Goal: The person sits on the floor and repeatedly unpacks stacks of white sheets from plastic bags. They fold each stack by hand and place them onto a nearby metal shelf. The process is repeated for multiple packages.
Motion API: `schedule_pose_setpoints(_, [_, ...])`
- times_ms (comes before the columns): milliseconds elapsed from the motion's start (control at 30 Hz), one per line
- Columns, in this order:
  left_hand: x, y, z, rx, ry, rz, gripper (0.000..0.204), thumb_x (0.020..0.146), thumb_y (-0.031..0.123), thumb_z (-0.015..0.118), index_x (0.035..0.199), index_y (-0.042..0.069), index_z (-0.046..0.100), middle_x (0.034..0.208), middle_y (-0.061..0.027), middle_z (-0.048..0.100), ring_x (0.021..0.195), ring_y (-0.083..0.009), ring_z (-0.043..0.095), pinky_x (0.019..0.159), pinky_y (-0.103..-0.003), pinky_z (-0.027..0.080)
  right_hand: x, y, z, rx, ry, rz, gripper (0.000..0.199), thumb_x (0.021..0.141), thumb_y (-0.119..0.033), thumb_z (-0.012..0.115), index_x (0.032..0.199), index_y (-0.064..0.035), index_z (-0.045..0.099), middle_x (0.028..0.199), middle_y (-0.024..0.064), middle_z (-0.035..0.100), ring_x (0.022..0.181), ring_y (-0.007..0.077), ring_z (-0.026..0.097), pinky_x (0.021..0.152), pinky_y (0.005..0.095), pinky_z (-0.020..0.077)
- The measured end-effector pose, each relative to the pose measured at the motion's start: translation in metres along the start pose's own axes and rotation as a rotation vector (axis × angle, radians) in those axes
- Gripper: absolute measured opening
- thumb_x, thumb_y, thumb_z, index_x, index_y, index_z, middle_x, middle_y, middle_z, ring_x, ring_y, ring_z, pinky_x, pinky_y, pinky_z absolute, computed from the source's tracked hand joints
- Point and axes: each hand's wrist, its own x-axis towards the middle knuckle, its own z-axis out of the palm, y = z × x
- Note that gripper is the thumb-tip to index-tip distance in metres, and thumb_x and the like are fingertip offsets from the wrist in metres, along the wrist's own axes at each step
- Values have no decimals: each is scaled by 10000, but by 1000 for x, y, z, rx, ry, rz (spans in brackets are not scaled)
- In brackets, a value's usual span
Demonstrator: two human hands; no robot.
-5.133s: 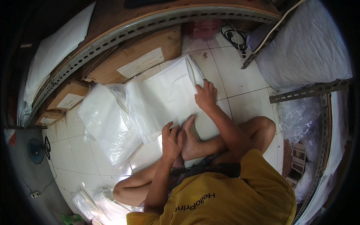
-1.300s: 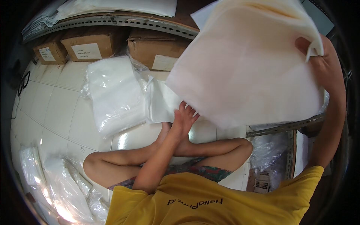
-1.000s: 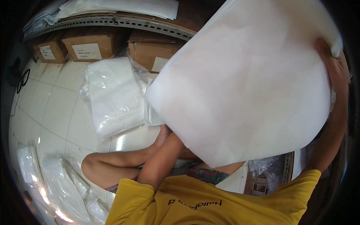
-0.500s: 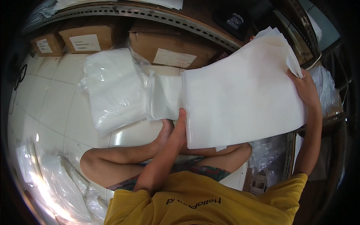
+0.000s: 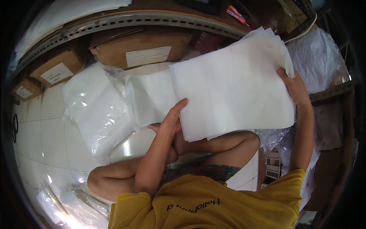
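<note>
I hold a thick stack of large white sheets (image 5: 232, 87) above my crossed legs, its layered edges fanning slightly at the far right corner. My left hand (image 5: 173, 117) grips the left edge, thumb on top and fingers hidden underneath. At the opposite side my right hand (image 5: 294, 87) is closed on the right edge, where the sheets curl up beside the thumb. To the left of the stack, a smaller white sheet-like piece (image 5: 146, 97) lies next to a clear plastic-wrapped white bundle (image 5: 97, 108) on the tiled floor.
Cardboard boxes (image 5: 143, 40) with white labels stand under a perforated metal shelf edge (image 5: 126, 18) at the back. Plastic-wrapped material (image 5: 316, 57) sits on the right. More clear plastic (image 5: 76, 206) lies at the lower left. A white basket (image 5: 273, 164) is by my right knee.
The view has turned, so the boxes and wrapped bundle appear farther left. My left thumb has come over the top of the stack's left edge. Both hands still hold the stack.
</note>
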Motion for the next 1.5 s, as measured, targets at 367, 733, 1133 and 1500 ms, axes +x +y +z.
schedule_pose_setpoints(367, [101,-33,-29,981,230,66,988,764,265,722,1536,71,138,1296,-243,510,1229,-324,506,993,-392,467,70,315,211,243,-163,584,660,886,-438,699,1280,72,557,1172,180,647,1082,250,615,924,385,502])
schedule_pose_setpoints(733, [107,-121,-55,1294,498,201,1161,714,296,840,1500,-62,63,1315,-282,472,1180,-358,535,986,-406,464,77,365,245,605,-421,464,622,884,-326,701,1359,13,487,1257,163,610,1135,286,588,961,412,466])
schedule_pose_setpoints(1133, [80,-138,-19,1377,558,178,1096,772,293,774,1514,-40,40,1290,-304,551,1177,-390,579,969,-398,480,-33,159,291,788,-575,165,1066,793,-389,788,1509,52,132,1281,282,503,1156,327,567,966,407,481])
schedule_pose_setpoints(1500, [65,-144,-7,1380,107,508,883,762,194,757,1441,-75,261,1281,-283,536,1171,-427,546,932,-430,486,-1,142,309,729,-313,280,1116,649,-336,891,1397,136,211,1337,273,449,1222,358,506,1029,413,438])
